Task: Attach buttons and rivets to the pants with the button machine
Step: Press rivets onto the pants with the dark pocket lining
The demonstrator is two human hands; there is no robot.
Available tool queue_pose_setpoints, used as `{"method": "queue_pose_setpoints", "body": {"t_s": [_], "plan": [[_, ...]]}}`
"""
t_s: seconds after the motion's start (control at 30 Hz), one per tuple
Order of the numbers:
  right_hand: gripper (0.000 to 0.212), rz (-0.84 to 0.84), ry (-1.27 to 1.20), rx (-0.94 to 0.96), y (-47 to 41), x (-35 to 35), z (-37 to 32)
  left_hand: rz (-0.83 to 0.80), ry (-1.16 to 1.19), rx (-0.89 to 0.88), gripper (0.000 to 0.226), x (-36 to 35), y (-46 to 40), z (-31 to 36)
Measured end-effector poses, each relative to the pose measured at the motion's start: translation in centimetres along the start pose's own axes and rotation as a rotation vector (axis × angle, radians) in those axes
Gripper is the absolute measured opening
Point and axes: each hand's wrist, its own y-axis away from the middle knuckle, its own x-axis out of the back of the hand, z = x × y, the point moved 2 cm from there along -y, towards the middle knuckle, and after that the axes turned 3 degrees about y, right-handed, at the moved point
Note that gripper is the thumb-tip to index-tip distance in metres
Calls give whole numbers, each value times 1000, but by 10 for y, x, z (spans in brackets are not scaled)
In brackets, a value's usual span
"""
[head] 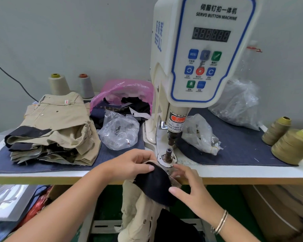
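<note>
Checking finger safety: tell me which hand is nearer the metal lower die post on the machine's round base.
Left. The left hand grips the dark fabric pocket piece just left of the metal lower die post; the right hand sits lower, toward the table edge.

Person's forearms, both bare to the frame edge, no sleeves visible. Right wrist: two thin metal bangles [221, 222], silver-toned, worn side by side just behind the right hand [191, 189].
</note>
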Motion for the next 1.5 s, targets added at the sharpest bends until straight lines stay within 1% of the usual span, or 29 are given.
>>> {"method": "queue_pose_setpoints", "body": {"t_s": [0.07, 0.13, 0.17, 0.23, 0.27, 0.33, 0.4, 0.43, 0.47, 0.57, 0.63, 0.77, 0.87, 0.93, 1.0, 1.07, 1.1, 1.2, 1.23, 1.3, 1.4, 1.5], "plan": [[41, -89, 50, -25, -3, 5, -1, -44, -28, -5, 9, -2, 2, 14], [20, -164, 109, -31, -4, 10, -3, -41, -19, -14, 7, 2, 4, 22], [15, -177, 114, -25, -5, 12, -3, -26, 6, -9, 4, 4, 5, 24], [25, -157, 63, -8, -6, 17, -4, 27, 51, -13, 9, 9, 6, 24], [26, -149, 21, -2, -6, 19, -8, 48, 67, -19, 9, 11, 6, 23], [9, -184, -82, 4, -5, 20, -14, 73, 75, -26, 4, 11, 6, 23], [31, -223, -156, 14, -4, 16, -17, 69, 70, -37, 7, 11, 3, 24], [39, -228, -162, 16, -4, 15, -17, 55, 71, -42, 6, 11, 3, 25], [41, -209, -172, 21, -4, 14, -17, 37, 73, -50, 5, 11, 3, 27], [34, -110, -245, 70, -1, 15, -17, -8, 68, -54, 8, 14, 5, 33], [30, -112, -256, 115, 3, 14, -17, -32, 61, -46, 7, 14, 6, 35], [28, -116, -175, 119, 4, 5, -22, -86, 48, -30, 8, 8, 3, 38], [16, -173, -42, 71, 3, 2, -17, -91, 32, -16, 10, 7, 3, 39], [16, -163, -20, 49, 2, 2, -16, -85, 29, -16, 9, 8, 4, 39], [22, -145, -60, 31, 1, 1, -18, -87, 22, -18, 9, 9, 5, 41], [29, -200, -83, 20, 1, -2, -24, -98, 13, -22, 7, 9, 5, 43], [29, -230, -120, 28, 1, -4, -25, -105, 16, -22, 6, 8, 5, 44], [18, -263, -316, 55, 3, -2, -30, -101, 15, -19, 6, 10, 7, 44], [16, -243, -332, 65, 4, 0, -27, -96, 10, -17, 7, 12, 8, 43], [18, -170, -328, 61, 2, 6, -22, -87, 6, -14, 7, 16, 12, 41], [20, -38, -352, -34, -2, 11, -15, -47, 10, -3, 7, 21, 15, 36], [8, -53, -305, -97, -7, 10, -9, -11, 2, 4, 8, 22, 14, 32]]}}
